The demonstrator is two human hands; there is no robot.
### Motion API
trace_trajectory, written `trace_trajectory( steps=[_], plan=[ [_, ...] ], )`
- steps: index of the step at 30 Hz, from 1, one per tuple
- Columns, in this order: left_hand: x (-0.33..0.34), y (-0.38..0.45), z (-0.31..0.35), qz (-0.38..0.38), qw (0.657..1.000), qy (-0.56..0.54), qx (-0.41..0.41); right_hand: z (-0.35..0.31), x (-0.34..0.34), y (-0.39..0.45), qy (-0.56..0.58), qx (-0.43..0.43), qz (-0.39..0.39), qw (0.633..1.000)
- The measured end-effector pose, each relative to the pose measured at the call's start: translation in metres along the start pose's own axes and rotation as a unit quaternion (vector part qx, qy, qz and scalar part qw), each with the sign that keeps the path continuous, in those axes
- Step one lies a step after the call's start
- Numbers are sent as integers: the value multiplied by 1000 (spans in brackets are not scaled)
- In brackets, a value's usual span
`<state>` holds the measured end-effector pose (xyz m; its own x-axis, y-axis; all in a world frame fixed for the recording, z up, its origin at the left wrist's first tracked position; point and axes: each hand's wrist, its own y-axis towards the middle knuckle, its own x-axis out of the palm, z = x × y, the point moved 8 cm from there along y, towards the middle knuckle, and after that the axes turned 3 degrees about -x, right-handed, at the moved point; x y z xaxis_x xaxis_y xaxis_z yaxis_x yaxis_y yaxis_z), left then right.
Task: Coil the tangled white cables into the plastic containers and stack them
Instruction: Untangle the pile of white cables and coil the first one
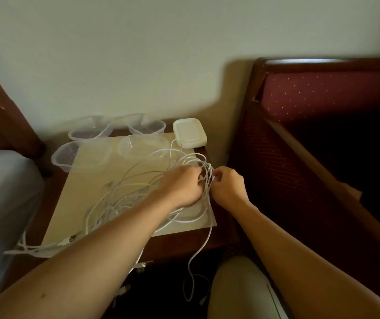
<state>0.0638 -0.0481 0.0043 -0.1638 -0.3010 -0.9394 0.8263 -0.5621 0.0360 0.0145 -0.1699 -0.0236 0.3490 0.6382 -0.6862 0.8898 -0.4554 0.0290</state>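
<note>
Both hands pinch cable loops at the desk's right side: left hand, right hand. The cables sprawl, some hanging off the near edge. Light, limp, snag-prone; likely best gathered near a plug end. Containers wait far left.

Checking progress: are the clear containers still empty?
Empty, seemingly: the clear containers hold no cable; the white cables lie tangled on the table, both hands gripping strands.

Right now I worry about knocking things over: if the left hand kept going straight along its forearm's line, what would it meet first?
Probably the white charger box at the table's back right corner. The left hand pinches the cable loops; depth is unclear.
</note>
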Motion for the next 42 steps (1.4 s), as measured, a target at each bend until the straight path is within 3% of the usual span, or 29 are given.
trace_trajectory(
  steps=[3,5,11,16,20,25,26,29,31,35,37,38,40,42],
  plan=[
    [26,18,-6,-78,994,-63,-52,9,6,5,3,6,-7,1000],
    [32,23,-11,-86,989,-96,-72,15,16,3,3,-1,-28,1000],
    [-7,14,-36,45,962,-245,-114,21,41,-1,-64,-37,-81,994],
    [-42,-1,-51,134,941,-291,-111,18,41,-8,-106,-44,-77,990],
    [-54,-7,-59,163,917,-350,-100,11,41,-10,-126,-34,-98,987],
    [-77,-15,-73,253,835,-479,-100,1,42,-12,-160,-33,-118,980],
    [-77,-12,-74,235,842,-476,-101,-1,43,-12,-162,-32,-124,979],
    [-65,-4,-65,99,905,-402,-100,-12,38,-13,-155,-16,-109,982],
    [-60,-6,-61,41,929,-354,-96,-30,25,-16,-161,-31,-32,986],
    [-66,-17,-57,51,931,-349,-89,-75,-1,-29,-183,-119,137,966],
    [-67,-22,-52,57,933,-349,-65,-84,1,-28,-93,-156,104,978],
    [-65,-24,-50,53,932,-355,-48,-83,6,-24,23,-133,48,990],
    [-55,-30,-44,17,940,-341,-20,-73,21,-19,284,-1,-59,957],
    [-44,-34,-39,-27,957,-290,5,-60,28,-15,374,102,-85,918]
  ],
)
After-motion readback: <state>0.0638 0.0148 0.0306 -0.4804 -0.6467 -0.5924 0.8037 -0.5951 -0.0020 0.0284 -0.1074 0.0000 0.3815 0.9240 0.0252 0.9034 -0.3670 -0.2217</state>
